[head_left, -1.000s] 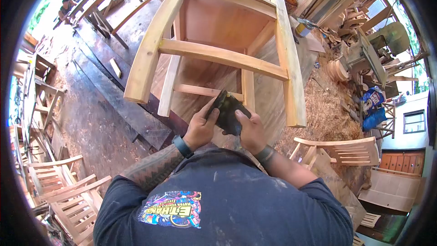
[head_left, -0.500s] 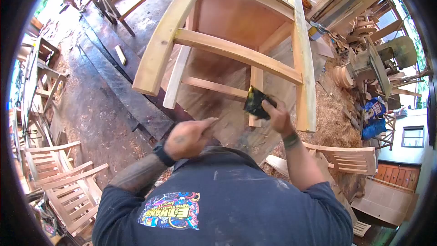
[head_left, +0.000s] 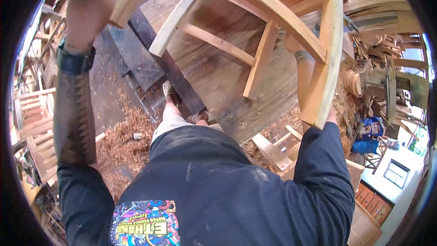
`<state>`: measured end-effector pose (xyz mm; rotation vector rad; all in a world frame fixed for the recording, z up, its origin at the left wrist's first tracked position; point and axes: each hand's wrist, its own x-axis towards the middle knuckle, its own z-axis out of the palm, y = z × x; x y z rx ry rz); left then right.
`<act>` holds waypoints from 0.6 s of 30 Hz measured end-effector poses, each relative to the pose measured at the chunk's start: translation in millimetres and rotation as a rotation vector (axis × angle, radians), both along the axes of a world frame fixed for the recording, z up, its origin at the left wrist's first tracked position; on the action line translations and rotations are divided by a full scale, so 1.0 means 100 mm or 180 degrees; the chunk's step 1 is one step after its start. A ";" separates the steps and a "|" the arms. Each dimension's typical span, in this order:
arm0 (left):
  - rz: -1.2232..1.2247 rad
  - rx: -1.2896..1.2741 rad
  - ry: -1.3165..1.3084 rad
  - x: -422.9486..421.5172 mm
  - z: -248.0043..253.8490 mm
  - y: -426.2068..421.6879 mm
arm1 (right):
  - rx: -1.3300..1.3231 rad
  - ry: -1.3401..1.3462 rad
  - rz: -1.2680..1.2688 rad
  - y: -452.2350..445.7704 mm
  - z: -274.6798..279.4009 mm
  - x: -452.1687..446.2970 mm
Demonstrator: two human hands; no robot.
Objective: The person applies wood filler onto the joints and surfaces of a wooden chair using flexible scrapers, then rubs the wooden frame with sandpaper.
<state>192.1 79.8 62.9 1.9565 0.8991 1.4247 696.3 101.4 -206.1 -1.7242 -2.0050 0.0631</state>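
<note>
A wooden chair frame (head_left: 328, 55) stands tilted across the top, its legs and curved rails towards me. My left hand (head_left: 88, 9) is raised at the upper left, beside a chair leg (head_left: 129, 2); its fingertips are cut off or dark, so its grip is unclear. My right hand (head_left: 293, 43) is partly behind the curved rail, between two legs, its fingers mostly hidden. The dark pad is out of sight.
Dark planks (head_left: 136, 59) lie on the left of a brown board (head_left: 218, 87). Wood shavings (head_left: 127, 139) cover the ground. Slatted chairs (head_left: 38, 132) stand at the left, more chair parts (head_left: 273, 153) at lower right. A blue bag (head_left: 365, 146) lies at the right.
My left hand has moved up and left to the chair. My right hand, which held the dark pad, has gone up behind the rail. The view has shifted, and my feet now show.
</note>
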 end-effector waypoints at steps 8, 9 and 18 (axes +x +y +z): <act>0.0538 0.0048 0.0084 0.16 -0.05 -0.04 | 0.0094 0.0090 0.0028 0.06 -0.49 -0.17; 0.0582 0.0091 0.0162 0.12 -0.05 -0.04 | 0.0047 -0.0092 0.0017 0.01 -0.55 -0.21; 0.1026 0.0429 0.0834 -0.17 -0.15 0.07 | -0.1191 -0.0986 0.0314 -0.36 -0.22 0.05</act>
